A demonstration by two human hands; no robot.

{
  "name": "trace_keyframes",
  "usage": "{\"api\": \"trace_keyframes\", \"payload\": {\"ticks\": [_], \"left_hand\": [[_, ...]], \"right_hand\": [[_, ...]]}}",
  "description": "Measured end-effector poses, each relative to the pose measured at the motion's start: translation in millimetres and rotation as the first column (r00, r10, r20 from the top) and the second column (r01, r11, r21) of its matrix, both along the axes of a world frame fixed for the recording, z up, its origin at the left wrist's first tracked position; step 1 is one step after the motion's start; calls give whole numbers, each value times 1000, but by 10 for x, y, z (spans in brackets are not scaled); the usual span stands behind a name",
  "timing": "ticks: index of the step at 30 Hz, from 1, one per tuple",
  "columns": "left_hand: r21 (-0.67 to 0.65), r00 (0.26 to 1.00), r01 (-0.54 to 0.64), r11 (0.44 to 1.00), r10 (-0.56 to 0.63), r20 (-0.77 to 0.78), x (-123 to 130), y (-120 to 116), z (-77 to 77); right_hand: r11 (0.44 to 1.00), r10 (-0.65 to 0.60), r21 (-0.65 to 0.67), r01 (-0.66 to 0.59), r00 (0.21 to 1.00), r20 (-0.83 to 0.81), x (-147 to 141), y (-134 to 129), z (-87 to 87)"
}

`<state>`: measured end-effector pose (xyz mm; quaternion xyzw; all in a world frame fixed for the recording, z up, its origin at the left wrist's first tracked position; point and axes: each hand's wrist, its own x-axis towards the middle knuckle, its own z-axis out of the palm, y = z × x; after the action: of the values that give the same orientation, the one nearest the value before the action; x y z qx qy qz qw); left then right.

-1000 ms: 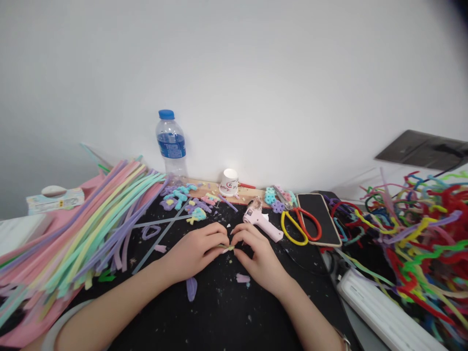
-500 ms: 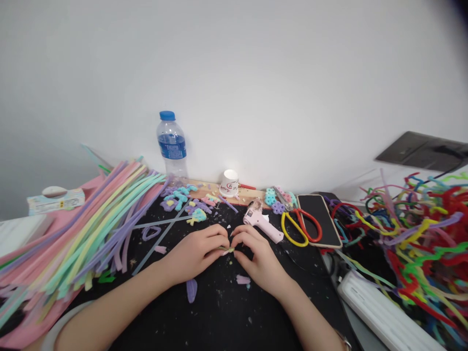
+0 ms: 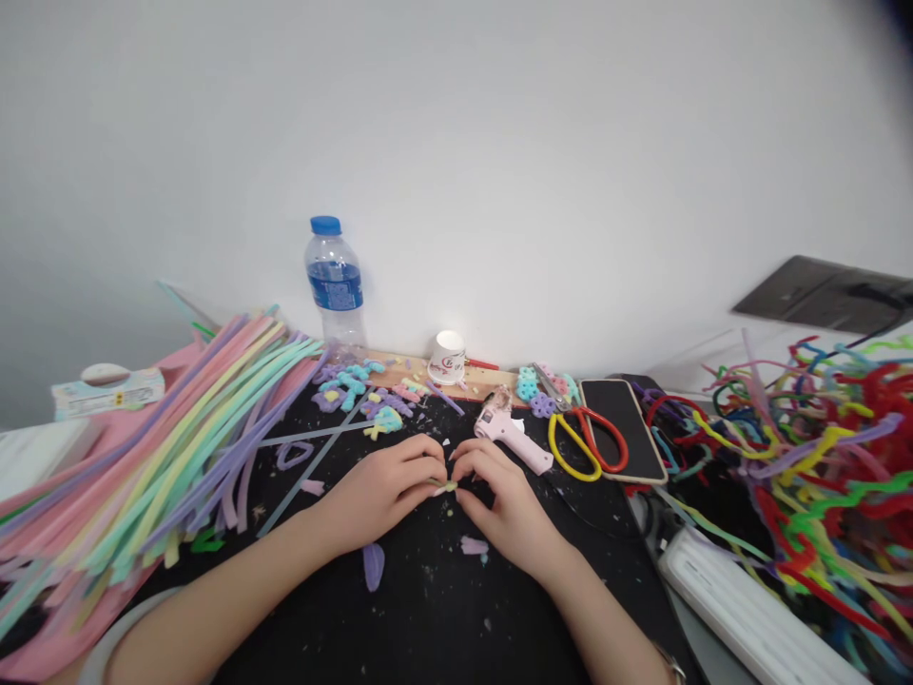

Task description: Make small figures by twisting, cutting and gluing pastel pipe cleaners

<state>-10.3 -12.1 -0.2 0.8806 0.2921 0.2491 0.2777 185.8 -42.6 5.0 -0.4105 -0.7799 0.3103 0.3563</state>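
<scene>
Both hands meet over the black mat, fingertips close together. Between them is a small pale yellow fuzzy piece point(image 3: 448, 487), perhaps pipe cleaner, mostly hidden by fingers. My left hand point(image 3: 392, 485) is closed on its left end. My right hand point(image 3: 499, 495) curls at its right end, thumb and fingers bent around it. Below the left hand lies a purple fuzzy loop point(image 3: 373, 567); a small lilac piece point(image 3: 474, 545) rests under the right hand. Beyond the right hand sits a pink glue gun point(image 3: 514, 440).
Pastel pipe cleaners point(image 3: 206, 447) fan out at left, and a colourful tangle point(image 3: 834, 495) fills the right. Scissors point(image 3: 574, 447) lie by a phone point(image 3: 624, 430). At the back stand a bottle point(image 3: 335, 285) and a paper cup point(image 3: 448, 360). A white power strip point(image 3: 748, 609) sits front right.
The hands stay nearly in place, still around the small yellow piece. Nothing else has visibly moved.
</scene>
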Motion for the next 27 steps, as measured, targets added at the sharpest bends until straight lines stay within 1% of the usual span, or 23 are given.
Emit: {"api": "trace_keyframes", "payload": {"ticks": [7, 12, 15, 17, 20, 23, 25, 27], "left_hand": [[-20, 1000, -18, 1000, 18, 14, 7, -7, 4], [-52, 995, -79, 996, 82, 51, 12, -9, 22], [-117, 985, -140, 983, 150, 86, 10, 18, 4], [-199, 967, -200, 959, 226, 121, 5, 47, -21], [-324, 928, -273, 906, 337, 161, -9, 94, -65], [-424, 916, -243, 872, 351, 195, -21, 129, -91], [-477, 909, -218, 851, 355, 218, -19, 140, -87], [-517, 894, -219, 828, 382, 233, -12, 145, -68]], "right_hand": [[1000, -4, -11, 4, 1000, -20, 4, 10, -6], [993, -100, -66, 97, 994, -34, 30, 42, -44], [979, -159, -140, 147, 984, -81, 41, 66, -56], [963, -199, -210, 169, 971, -135, 48, 85, -61], [927, -254, -337, 167, 938, -234, 63, 116, -74], [892, -292, -430, 143, 907, -303, 76, 140, -87], [880, -309, -454, 140, 895, -321, 79, 145, -91], [876, -318, -461, 142, 889, -329, 79, 139, -91]]}}
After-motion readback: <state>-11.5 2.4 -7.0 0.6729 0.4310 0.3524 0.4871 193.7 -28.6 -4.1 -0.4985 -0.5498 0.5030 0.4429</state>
